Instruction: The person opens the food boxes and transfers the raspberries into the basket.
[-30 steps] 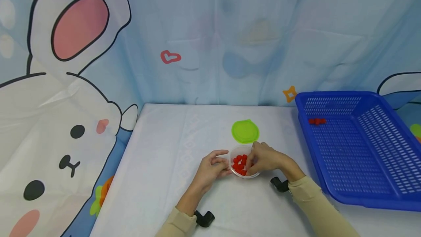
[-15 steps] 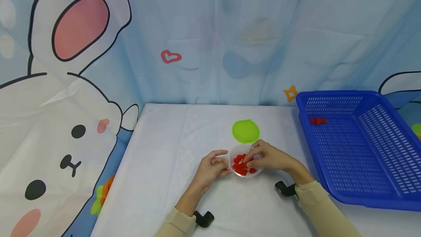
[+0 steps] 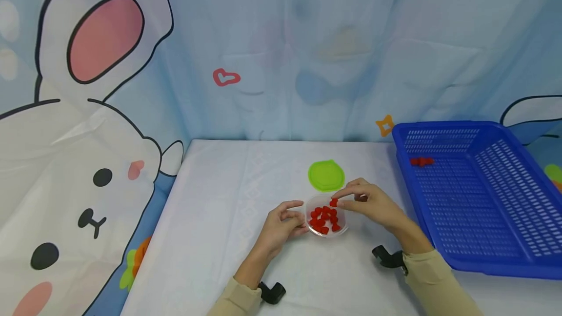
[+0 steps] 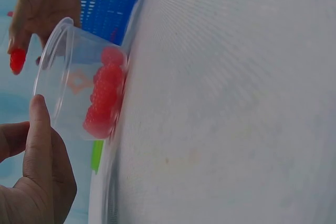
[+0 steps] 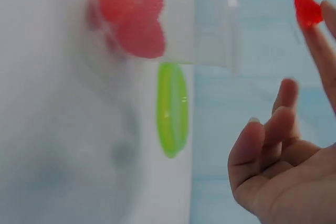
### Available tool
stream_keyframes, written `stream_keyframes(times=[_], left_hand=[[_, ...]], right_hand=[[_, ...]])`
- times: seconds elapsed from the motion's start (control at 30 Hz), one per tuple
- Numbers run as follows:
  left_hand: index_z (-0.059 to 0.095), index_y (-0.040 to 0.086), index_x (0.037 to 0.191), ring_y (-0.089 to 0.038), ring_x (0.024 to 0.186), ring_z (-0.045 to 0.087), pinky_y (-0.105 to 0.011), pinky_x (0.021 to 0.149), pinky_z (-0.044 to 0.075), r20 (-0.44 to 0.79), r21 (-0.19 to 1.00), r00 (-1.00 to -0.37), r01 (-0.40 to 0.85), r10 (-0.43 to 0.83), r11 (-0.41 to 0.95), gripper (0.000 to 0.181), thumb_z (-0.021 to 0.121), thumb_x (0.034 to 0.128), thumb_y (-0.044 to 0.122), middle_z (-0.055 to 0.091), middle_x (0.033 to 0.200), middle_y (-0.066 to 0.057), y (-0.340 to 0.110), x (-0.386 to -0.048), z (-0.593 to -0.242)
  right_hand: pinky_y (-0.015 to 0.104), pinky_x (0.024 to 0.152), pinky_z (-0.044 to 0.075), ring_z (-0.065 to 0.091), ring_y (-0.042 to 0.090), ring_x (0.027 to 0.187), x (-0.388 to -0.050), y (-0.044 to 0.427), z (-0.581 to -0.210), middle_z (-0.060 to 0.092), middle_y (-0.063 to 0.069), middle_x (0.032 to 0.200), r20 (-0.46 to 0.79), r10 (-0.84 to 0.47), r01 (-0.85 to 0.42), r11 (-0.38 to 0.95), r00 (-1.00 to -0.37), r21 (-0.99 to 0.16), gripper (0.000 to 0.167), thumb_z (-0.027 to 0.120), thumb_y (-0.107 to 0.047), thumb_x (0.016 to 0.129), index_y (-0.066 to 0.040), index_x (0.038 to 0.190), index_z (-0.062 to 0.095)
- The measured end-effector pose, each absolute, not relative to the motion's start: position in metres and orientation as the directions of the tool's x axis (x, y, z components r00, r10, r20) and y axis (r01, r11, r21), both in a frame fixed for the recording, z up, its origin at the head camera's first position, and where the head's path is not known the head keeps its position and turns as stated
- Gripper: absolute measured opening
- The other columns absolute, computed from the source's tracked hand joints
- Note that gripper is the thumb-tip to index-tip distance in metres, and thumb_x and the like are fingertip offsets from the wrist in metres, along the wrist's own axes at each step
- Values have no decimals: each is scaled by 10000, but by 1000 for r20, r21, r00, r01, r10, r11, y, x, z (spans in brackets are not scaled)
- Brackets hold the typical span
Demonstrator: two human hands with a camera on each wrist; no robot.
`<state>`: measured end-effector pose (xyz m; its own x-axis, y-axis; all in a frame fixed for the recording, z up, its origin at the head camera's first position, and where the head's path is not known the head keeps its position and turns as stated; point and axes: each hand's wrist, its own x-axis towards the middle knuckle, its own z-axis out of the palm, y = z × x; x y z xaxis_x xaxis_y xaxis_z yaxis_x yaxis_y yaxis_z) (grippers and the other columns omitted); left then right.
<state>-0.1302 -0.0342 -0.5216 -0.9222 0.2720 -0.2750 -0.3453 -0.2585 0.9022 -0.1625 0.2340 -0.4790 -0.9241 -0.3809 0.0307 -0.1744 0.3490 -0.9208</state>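
Note:
A clear plastic tub (image 3: 315, 201) stands upright on the white tabletop with several red raspberries (image 3: 323, 220) in its bottom. My left hand (image 3: 281, 226) holds the tub's left side, its fingers and thumb curved about the wall near the rim. In the left wrist view one left fingertip (image 4: 39, 106) meets the rim. My right hand (image 3: 373, 204) pinches a single raspberry (image 5: 307, 9) between thumb and index finger, over the tub's far right rim. Its other fingers are loosely bent. Just behind the tub lies a green lid (image 3: 327, 176).
At the right a large blue plastic basket (image 3: 478, 199) stands on the table, with a small red item (image 3: 422, 161) in its far left corner. A printed curtain (image 3: 281, 52) hangs behind the table. Black wrist mounts (image 3: 273, 293) project from both sleeves.
My right hand has come up out of the tub, toward the far right, with a raspberry pinched in its fingertips. The left hand and the tub have stayed put.

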Motion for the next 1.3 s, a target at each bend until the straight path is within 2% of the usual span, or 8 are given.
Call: stream_keyframes(times=[0.23, 0.43, 0.57, 0.67, 0.83, 1.03, 1.23, 1.3], left_hand=[[601, 34, 1321, -214, 836, 659, -393, 808, 612, -264, 906, -925, -335, 272, -258, 384, 662, 946, -23, 634, 992, -135, -34, -130, -524], [598, 16, 1316, -210, 828, 659, -383, 801, 614, -259, 908, -929, -328, 265, -260, 378, 659, 945, -28, 631, 988, -148, -35, -129, -525], [601, 22, 1313, -210, 828, 661, -382, 800, 613, -252, 909, -930, -322, 268, -263, 378, 659, 943, -31, 632, 993, -153, -36, -129, -525], [598, 15, 1313, -210, 829, 661, -383, 797, 615, -245, 912, -932, -315, 266, -263, 379, 660, 942, -30, 631, 988, -151, -35, -128, -524], [602, 19, 1312, -208, 834, 658, -384, 798, 615, -263, 908, -929, -330, 260, -259, 380, 664, 940, -32, 632, 976, -134, -34, -128, -524], [599, 14, 1317, -211, 838, 654, -389, 805, 613, -260, 908, -929, -328, 263, -260, 383, 665, 942, -25, 630, 986, -140, -35, -129, -524], [607, 30, 1311, -220, 844, 660, -420, 820, 606, -262, 908, -924, -333, 277, -254, 375, 665, 944, -21, 626, 995, -143, -35, -130, -523], [607, 41, 1314, -223, 850, 664, -423, 825, 604, -263, 907, -922, -337, 284, -253, 377, 664, 946, -17, 627, 1002, -141, -34, -130, -522]], right_hand=[[276, 639, 483, 529, 284, 803, -154, 238, -453, 651, 105, 980, 37, -293, -139, 334, -955, -932, 236, 718, -179, 950, -60, 1153, 739], [312, 506, 360, 445, 224, 652, -147, 257, -410, 597, 86, 819, 118, -208, -198, 421, -971, -885, 247, 718, -213, 955, -70, 1155, 741], [285, 606, 431, 527, 180, 801, -155, 289, -386, 651, 31, 960, 68, -101, -109, 490, -993, -865, 360, 684, -337, 971, -104, 1244, 709], [350, 843, 446, 513, 192, 1091, -170, 321, -378, 626, -23, 1233, -26, -25, 9, 538, -999, -843, 508, 635, -495, 956, -161, 1339, 652], [564, 929, 388, 334, 339, 1319, -204, 377, -393, 426, 56, 1469, -88, 72, 113, 584, -994, -804, 671, 581, -629, 918, -178, 1415, 582], [755, 994, 292, 265, 548, 1354, -237, 429, -441, 320, 308, 1527, -115, 181, 207, 645, -977, -735, 766, 530, -621, 959, 7, 1397, 545], [762, 1064, 212, 162, 569, 1403, -247, 461, -484, 239, 344, 1548, -214, 264, 333, 594, -940, -732, 787, 506, -571, 992, 82, 1430, 465], [727, 1073, 260, 219, 557, 1388, -249, 466, -494, 248, 332, 1551, -241, 301, 374, 545, -923, -750, 793, 517, -563, 988, 76, 1451, 444]])
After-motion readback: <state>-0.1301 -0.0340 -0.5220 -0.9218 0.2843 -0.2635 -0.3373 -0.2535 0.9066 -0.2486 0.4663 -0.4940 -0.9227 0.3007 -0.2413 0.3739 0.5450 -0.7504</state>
